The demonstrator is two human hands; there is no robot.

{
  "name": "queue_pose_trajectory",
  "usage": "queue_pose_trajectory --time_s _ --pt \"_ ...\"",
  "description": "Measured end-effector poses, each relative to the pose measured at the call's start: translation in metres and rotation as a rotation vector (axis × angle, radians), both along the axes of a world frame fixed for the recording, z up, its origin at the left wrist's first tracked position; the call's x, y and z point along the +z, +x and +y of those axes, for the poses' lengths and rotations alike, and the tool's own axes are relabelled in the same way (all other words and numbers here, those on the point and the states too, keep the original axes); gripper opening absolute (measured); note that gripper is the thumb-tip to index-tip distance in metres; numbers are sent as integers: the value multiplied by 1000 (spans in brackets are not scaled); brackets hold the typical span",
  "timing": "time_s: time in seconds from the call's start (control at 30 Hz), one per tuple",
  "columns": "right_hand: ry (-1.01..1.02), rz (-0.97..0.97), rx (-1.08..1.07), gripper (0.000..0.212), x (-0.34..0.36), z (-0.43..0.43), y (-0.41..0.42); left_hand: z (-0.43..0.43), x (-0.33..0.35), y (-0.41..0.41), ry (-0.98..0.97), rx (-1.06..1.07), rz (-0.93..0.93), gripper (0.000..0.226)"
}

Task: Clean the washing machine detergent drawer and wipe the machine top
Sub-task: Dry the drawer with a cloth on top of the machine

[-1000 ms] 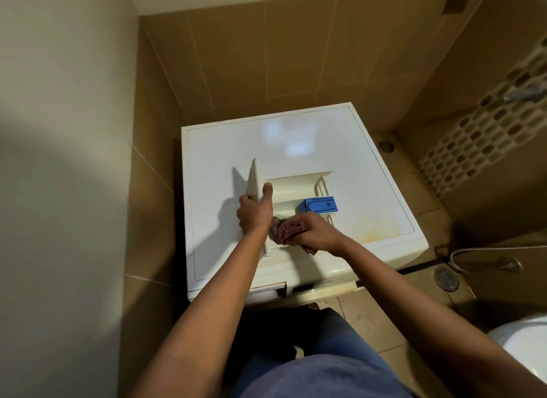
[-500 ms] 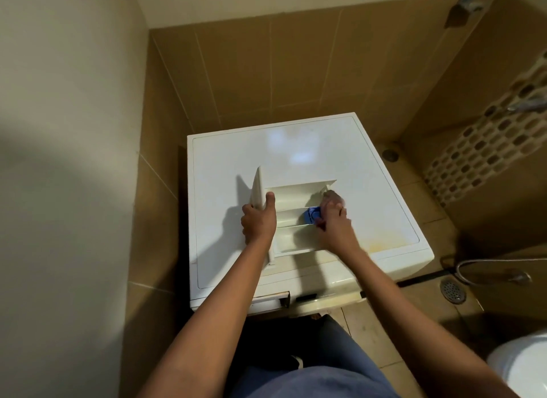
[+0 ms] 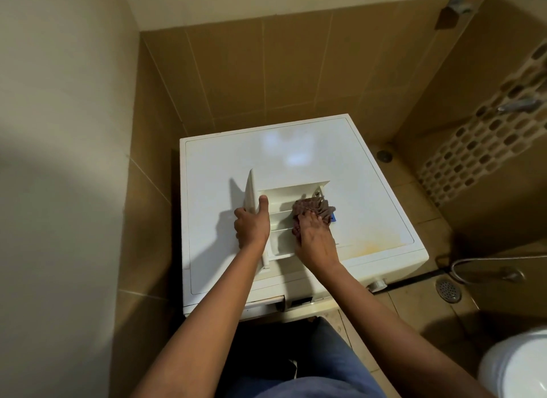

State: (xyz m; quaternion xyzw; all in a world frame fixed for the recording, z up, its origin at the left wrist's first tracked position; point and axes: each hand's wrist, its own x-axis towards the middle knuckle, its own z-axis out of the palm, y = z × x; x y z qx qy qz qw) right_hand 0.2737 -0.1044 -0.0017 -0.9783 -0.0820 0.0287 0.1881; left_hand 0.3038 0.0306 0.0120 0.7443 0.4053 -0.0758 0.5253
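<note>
1. Lying on the washing machine top [image 3: 296, 151], near its front-centre area, the detergent drawer [image 3: 291, 191] has its open compartments facing up and its front panel [image 3: 251, 194] standing on edge toward the machine's left side.
2. Left hand [image 3: 251, 227]: grips the front panel, thumb up against the inner face, fingers wrapped round the outer face.
3. Right hand [image 3: 315, 240]: sits over the drawer's right-hand compartments, fingers close together and laid fairly straight on a brownish cloth [image 3: 310, 208], pressing it into the drawer.
4. Blue insert [image 3: 334, 218]: only a corner shows beside the cloth, at the drawer's right edge.
5. Yellowish stain [image 3: 376, 243]: on the machine top, toward its front-right corner.
6. Floor drain [image 3: 448, 289] and hose [image 3: 488, 261]: on the tiled floor right of the machine; white toilet [image 3: 515, 365] further toward the person.
</note>
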Motion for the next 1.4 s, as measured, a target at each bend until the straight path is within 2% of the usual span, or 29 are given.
queue_pose_trajectory --time_s 0.13,0.23,0.37,0.47,0.57,0.63,0.7,0.77,0.87,0.93,1.0,1.03,1.1,1.17,1.23,1.3,1.37,1.4 --pt "19 66 -96 57 0 1 2 -1 1 0 24 -36 -20 65" --pt "8 69 -151 54 -7 9 6 -1 1 0 47 -40 -40 60" --pt "-42 -89 -109 34 -1 -1 9 -2 1 1 38 -6 -40 60" --pt "-18 -133 -94 34 5 -9 7 -3 1 2 30 -2 -30 60" --pt "-2 -191 -59 43 1 -13 6 -3 2 2 31 -3 -34 60" --pt "11 -212 1 40 3 -17 6 -4 3 2 36 -3 -33 59" --pt "22 -166 45 33 4 -22 3 -4 4 1 39 -10 -29 59" --pt "47 -52 71 34 6 -29 -1 -5 4 2 40 -23 -26 59" --pt "297 90 7 33 15 -48 -5 -5 4 2 43 -33 -31 59" --pt "661 189 -186 24 27 -61 -4 -4 4 1 42 -36 -36 60" --pt "938 122 -435 17 37 -71 1 -3 4 1 35 -43 -39 59" --pt "970 10 -547 15 45 -76 4 -3 5 0 32 -47 -45 58" --pt "937 -199 -713 12 54 -83 15 -3 5 0 38 -59 -60 54" --pt "878 -225 -733 8 57 -86 30 -3 7 0 50 -80 -70 51" --pt "742 -44 -560 10 47 -82 44 -4 8 0 57 -96 -71 49" --pt "478 188 -303 17 33 -68 50 -5 10 -1 62 -113 -67 46" --pt "195 247 -139 33 18 -54 50 -5 11 -2 74 -139 -61 41" --pt "136 230 -129 40 15 -49 51 -5 11 -3 80 -155 -58 39"
